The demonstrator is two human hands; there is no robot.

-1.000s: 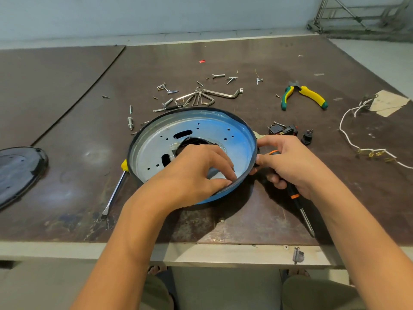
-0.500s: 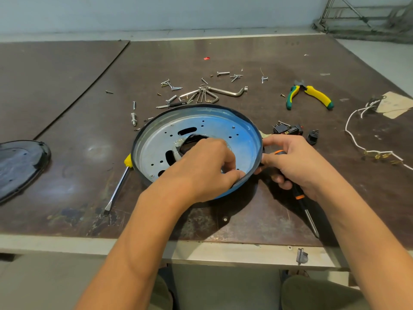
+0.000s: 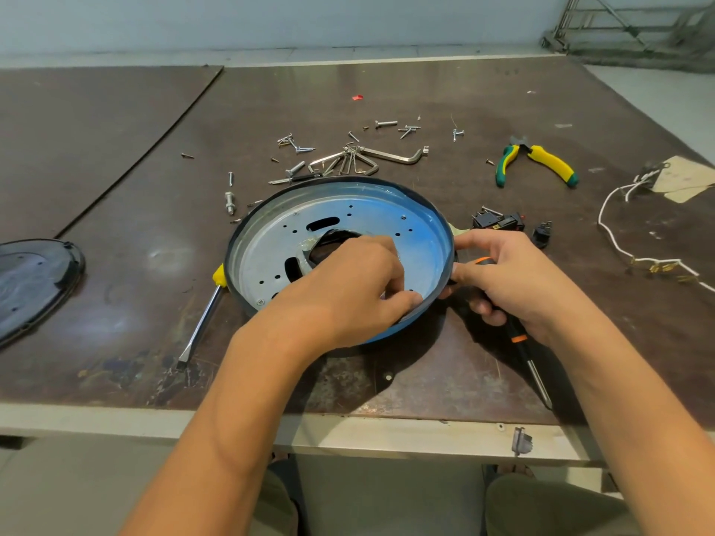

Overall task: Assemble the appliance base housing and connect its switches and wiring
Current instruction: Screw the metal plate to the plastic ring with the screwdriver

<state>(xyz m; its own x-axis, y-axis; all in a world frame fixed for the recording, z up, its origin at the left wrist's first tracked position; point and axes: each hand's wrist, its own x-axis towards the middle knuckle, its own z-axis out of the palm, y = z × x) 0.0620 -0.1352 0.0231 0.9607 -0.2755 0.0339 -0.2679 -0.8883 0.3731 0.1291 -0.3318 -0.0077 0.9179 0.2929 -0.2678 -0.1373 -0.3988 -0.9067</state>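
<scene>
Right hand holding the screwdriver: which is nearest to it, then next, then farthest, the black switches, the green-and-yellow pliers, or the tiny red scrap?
1. Black switches, just beyond the right hand.
2. Green-and-yellow pliers, farther back on the right.
3. Tiny red scrap, far back, toward the middle.

One base housing (image 3: 348, 210), one yellow-handled screwdriver (image 3: 201, 321) left of it, one orange-banded screwdriver (image 3: 519, 338) right, one pliers (image 3: 551, 164) behind

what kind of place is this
Probably a small repair or assembly workshop: a scuffed workbench littered with loose screws and hex keys, yellow-green pliers, and a round metal base housing being worked on.
</scene>
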